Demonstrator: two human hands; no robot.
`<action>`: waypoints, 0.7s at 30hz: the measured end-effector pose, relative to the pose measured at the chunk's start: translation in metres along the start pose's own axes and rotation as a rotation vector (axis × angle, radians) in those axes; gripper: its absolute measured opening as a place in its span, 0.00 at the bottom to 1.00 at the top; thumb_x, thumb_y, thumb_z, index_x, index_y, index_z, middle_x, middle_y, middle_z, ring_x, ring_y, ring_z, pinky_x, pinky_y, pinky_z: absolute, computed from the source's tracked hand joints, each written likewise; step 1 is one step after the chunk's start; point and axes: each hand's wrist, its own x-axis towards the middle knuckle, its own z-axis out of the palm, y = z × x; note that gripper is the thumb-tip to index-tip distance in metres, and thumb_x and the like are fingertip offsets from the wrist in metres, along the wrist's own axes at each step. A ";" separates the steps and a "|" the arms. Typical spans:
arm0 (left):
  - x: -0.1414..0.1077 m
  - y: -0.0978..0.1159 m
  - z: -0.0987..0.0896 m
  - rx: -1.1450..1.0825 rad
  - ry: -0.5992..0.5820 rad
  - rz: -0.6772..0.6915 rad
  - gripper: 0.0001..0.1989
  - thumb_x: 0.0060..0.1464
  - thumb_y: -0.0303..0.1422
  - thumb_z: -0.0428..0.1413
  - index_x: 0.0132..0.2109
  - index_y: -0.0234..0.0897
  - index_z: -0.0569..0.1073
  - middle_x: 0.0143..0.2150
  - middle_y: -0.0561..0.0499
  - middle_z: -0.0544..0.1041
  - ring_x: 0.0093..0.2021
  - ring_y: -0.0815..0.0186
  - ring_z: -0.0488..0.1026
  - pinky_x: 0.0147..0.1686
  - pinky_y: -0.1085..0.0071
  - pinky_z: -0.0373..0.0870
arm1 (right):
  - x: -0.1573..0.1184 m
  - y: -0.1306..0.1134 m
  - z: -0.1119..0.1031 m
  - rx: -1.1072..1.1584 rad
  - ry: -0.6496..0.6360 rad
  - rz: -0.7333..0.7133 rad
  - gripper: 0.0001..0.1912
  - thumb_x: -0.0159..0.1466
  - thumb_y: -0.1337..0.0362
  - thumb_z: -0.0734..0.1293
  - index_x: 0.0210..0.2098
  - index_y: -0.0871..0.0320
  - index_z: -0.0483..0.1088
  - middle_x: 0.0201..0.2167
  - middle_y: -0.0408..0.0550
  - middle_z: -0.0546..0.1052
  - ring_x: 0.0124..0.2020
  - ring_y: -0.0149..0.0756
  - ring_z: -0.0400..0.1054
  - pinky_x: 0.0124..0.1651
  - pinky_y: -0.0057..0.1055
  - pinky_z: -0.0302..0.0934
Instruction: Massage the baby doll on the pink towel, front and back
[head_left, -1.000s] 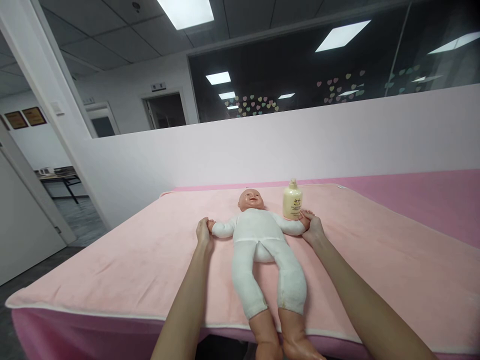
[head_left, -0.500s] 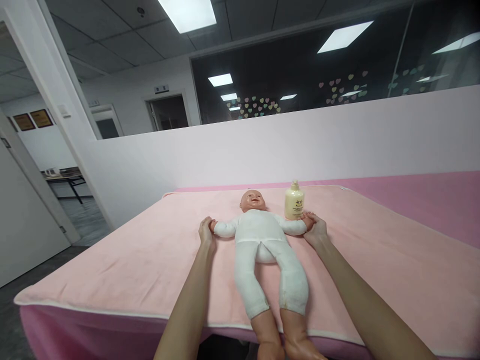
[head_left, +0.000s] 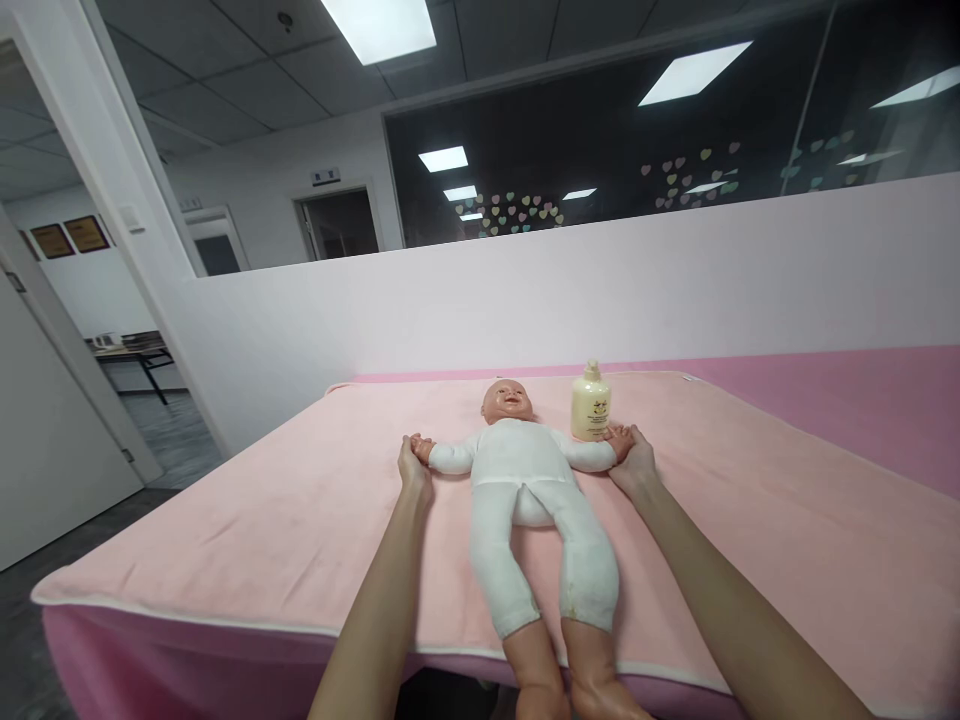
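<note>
Doll [head_left: 523, 452] is lying face-up. At nine and three o'clock, my left hand [head_left: 414, 469] and right hand [head_left: 637, 467] are clasping its hands [head_left: 619, 444], holding its arms [head_left: 451, 458] wide.

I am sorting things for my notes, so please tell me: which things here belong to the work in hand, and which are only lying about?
In the work:
doll
left hand, holding one doll hand
right hand, holding the other
blanket, under the doll

Apparently only there:
bottle, upright, not held
plaques
</note>
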 end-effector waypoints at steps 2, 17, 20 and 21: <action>-0.002 0.001 -0.001 0.022 -0.004 -0.017 0.05 0.51 0.32 0.56 0.35 0.36 0.69 0.28 0.51 0.72 0.29 0.68 0.72 0.34 0.71 0.68 | -0.002 -0.002 0.001 0.019 0.016 0.016 0.09 0.57 0.66 0.64 0.23 0.55 0.59 0.19 0.36 0.68 0.20 0.26 0.64 0.28 0.26 0.67; -0.005 0.004 0.002 0.000 0.011 -0.064 0.05 0.56 0.32 0.52 0.35 0.35 0.69 0.28 0.51 0.72 0.29 0.69 0.71 0.34 0.72 0.68 | -0.004 -0.002 0.001 0.000 0.025 0.024 0.09 0.56 0.65 0.65 0.23 0.55 0.59 0.20 0.36 0.69 0.21 0.26 0.65 0.29 0.28 0.68; -0.005 0.002 0.000 0.053 -0.027 0.000 0.03 0.52 0.29 0.55 0.35 0.35 0.69 0.28 0.52 0.73 0.29 0.70 0.71 0.34 0.72 0.67 | -0.005 -0.002 0.001 -0.067 0.045 0.017 0.12 0.48 0.73 0.68 0.23 0.55 0.59 0.19 0.34 0.68 0.21 0.26 0.65 0.29 0.27 0.68; -0.005 0.002 0.000 0.055 -0.031 0.012 0.03 0.53 0.31 0.54 0.35 0.35 0.68 0.27 0.53 0.72 0.28 0.70 0.71 0.34 0.72 0.67 | -0.005 -0.001 0.002 -0.097 0.050 0.023 0.13 0.47 0.74 0.69 0.23 0.55 0.60 0.19 0.34 0.69 0.21 0.26 0.65 0.29 0.26 0.68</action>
